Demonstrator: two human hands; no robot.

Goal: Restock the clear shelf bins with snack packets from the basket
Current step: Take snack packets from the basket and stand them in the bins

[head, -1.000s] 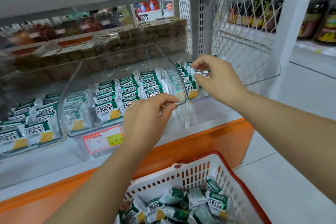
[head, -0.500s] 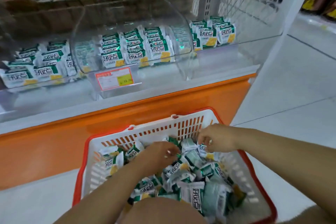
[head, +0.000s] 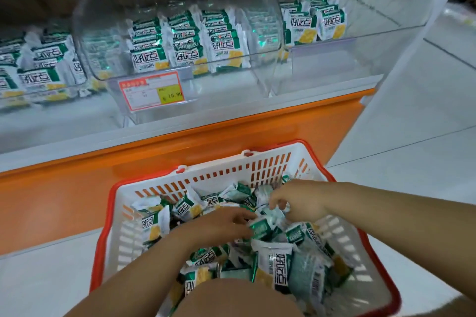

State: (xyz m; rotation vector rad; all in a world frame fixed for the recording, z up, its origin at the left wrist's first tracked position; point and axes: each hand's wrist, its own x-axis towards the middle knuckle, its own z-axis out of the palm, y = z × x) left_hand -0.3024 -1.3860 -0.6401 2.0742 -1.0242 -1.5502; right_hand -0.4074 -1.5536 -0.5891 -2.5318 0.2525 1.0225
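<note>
I am at the pick-up step: my left hand (head: 219, 224) and right hand (head: 302, 201) are down among the snack packets (head: 274, 265) in the basket (head: 231, 170), fingers curled, though I cannot tell whether either holds one; next I must secure some and lift them to the clear bins (head: 268, 20) up ahead.

We see a white basket (head: 231, 171) with slotted walls and a red rim. Our snack packets (head: 275, 262) are green, white and yellow, lettered black. We note an orange shelf base (head: 77, 188) and a red-bordered price tag (head: 152, 90) with a yellow patch.
</note>
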